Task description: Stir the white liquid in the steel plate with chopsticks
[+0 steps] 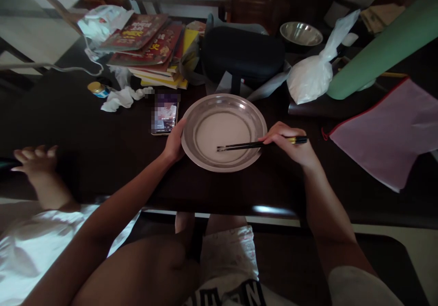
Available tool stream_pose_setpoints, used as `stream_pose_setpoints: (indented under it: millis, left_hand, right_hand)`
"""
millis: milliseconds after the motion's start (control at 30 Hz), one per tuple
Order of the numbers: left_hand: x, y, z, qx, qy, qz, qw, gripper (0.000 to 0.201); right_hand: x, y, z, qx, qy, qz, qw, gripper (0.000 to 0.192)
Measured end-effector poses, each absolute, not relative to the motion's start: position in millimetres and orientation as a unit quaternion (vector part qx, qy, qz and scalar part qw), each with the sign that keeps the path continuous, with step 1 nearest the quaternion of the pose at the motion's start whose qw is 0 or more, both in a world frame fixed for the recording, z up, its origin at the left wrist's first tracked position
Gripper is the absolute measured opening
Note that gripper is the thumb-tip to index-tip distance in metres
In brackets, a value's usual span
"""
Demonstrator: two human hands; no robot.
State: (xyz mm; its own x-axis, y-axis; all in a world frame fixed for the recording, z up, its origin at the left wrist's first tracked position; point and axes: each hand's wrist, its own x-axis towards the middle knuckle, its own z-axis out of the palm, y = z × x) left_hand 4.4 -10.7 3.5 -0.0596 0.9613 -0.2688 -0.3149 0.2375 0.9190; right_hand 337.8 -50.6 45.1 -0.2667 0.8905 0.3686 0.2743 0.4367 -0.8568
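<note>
A round metal basin (pixel 192 142) with a whitish content on its bottom rests on the dark table. At its left rim is my left hand (pixel 175 142), fingers closed against the edge and partly hidden behind it. My right hand (pixel 287 141) grips a pair of black chopsticks (pixel 244 146) with gold bands near the top ends. Their tips point left into the basin, close together, over the pale content. Whether the tips touch it I cannot tell. A phone (pixel 165 114) with its screen lit lies just left of the basin.
Behind the basin sit a black case (pixel 242 50) and stacked books (pixel 143 46). A tied bag of white powder (pixel 310 79), a green cylinder (pixel 376 46), a metal bowl (pixel 301 33) and a pink mesh pouch (pixel 383 130) are on the right. Another person's hand (pixel 36 160) rests at the left.
</note>
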Motion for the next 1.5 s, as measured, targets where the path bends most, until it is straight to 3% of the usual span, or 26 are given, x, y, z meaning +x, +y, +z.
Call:
stream_pose_setpoints:
  millis: [100, 233, 433, 633, 800, 1000, 1167, 1333, 1500]
  left_hand:
    - [4.9, -10.8, 3.3, 0.32, 0.506, 0.524, 0.606, 0.029]
    - [5.1, -10.5, 2.6, 0.318, 0.507, 0.521, 0.609, 0.031]
    - [2.9, -10.0, -1.0, 0.335, 0.49, 0.526, 0.609, 0.032]
    - [1.3, -9.6, -1.7, 0.335, 0.507, 0.521, 0.599, 0.032]
    - [2.2, -10.2, 1.1, 0.335, 0.513, 0.529, 0.586, 0.025]
    - [3.8, -10.7, 3.3, 0.314, 0.511, 0.522, 0.606, 0.028]
    - [3.5, -10.7, 2.6, 0.313, 0.513, 0.528, 0.6, 0.028]
    - [4.4, -11.3, 3.3, 0.316, 0.507, 0.522, 0.608, 0.028]
    - [5.4, -11.5, 4.3, 0.323, 0.511, 0.536, 0.59, 0.021]
  right_hand:
    - [336.3, -50.2, 44.8, -0.406, -0.732, 0.312, 0.45, 0.022]
    - [338.7, -51.2, 45.7, -0.434, -0.694, 0.312, 0.481, 0.028]
    - [335.6, -49.6, 43.6, -0.397, -0.74, 0.303, 0.451, 0.019]
    - [338.7, -51.8, 44.5, -0.417, -0.7, 0.336, 0.473, 0.028]
    - [334.8, -51.1, 44.3, -0.402, -0.737, 0.303, 0.451, 0.018]
    - [337.1, -52.2, 45.6, -0.434, -0.691, 0.335, 0.471, 0.034]
    - [333.0, -50.8, 46.2, -0.419, -0.732, 0.303, 0.444, 0.027]
    - [337.9, -52.3, 48.6, -0.453, -0.683, 0.323, 0.473, 0.037]
    - [331.6, -51.2, 45.2, -0.409, -0.734, 0.31, 0.445, 0.025]
